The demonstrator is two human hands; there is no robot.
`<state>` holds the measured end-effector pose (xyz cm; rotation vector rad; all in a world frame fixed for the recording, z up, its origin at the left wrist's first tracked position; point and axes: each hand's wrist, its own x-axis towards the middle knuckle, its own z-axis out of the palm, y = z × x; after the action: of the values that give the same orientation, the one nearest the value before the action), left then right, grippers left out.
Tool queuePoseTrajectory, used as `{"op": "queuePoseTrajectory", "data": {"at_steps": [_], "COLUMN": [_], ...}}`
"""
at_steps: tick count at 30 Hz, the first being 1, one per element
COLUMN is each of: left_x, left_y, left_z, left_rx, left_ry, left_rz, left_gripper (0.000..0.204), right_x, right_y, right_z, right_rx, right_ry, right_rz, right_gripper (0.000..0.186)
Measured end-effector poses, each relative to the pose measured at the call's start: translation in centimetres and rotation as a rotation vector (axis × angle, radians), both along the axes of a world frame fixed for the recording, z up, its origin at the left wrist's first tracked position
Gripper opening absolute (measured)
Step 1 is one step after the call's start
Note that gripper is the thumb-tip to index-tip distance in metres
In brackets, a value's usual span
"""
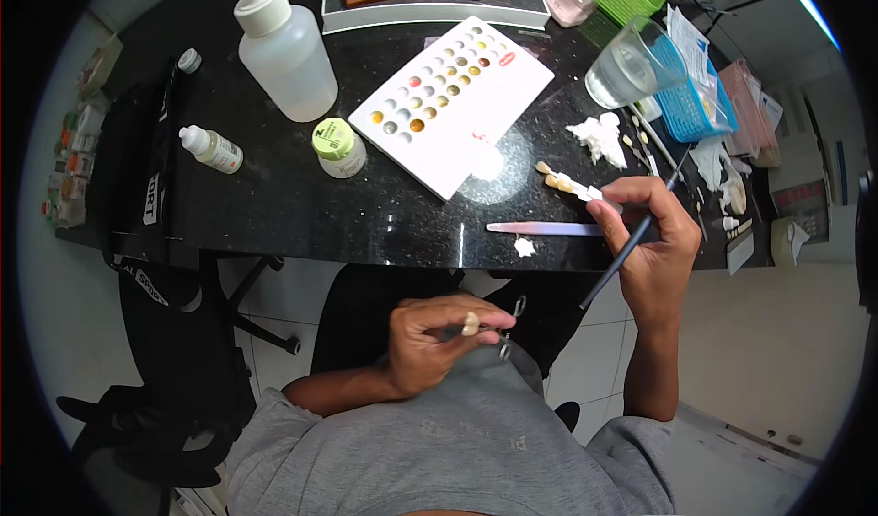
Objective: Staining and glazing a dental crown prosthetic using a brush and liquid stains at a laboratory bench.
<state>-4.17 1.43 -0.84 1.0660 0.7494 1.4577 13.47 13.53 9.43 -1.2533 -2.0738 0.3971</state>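
My left hand, low in front of my shirt, is closed on metal forceps with ring handles. A small tooth-coloured dental crown shows at their other end, beside the fingers. Over the table's front edge, my right hand pinches a few tooth shade tabs, white with yellowish tooth-shaped tips. A slim dark-handled brush also lies across that hand, slanting down to the left. Below the tabs, a pale lilac flat stick rests on the black table, its right end behind the fingers.
A white palette with coloured wells lies mid-table. Left of it stand a green-lidded jar, a squeeze bottle and a dropper bottle. Crumpled tissue, a glass of water and a blue basket sit right.
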Motion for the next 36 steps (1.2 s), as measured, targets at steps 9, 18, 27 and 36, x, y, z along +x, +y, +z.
{"op": "queuePoseTrajectory", "data": {"at_steps": [9,18,27,36], "left_x": [-5.5,-6.9,-7.3,-8.4], "left_y": [-1.0,-1.1,-1.3,-1.3], "left_z": [1.1,1.7,1.8,1.9], "left_rx": [-0.059,-0.287,-0.303,-0.32], "left_ry": [-0.011,-0.193,-0.233,-0.192], "left_rz": [0.16,0.218,0.161,0.006], "left_gripper": [0.015,0.011,0.011,0.028], "right_x": [-1.8,-8.9,-10.3,-10.9], "right_y": [3.5,5.7,7.9,8.4], "right_z": [1.8,3.1,1.7,0.9], "right_rx": [0.15,-0.364,-0.461,-0.48], "right_ry": [0.104,0.331,0.329,0.272], "right_rz": [0.349,0.344,0.391,0.485], "right_gripper": [0.066,0.023,0.015,0.011]}}
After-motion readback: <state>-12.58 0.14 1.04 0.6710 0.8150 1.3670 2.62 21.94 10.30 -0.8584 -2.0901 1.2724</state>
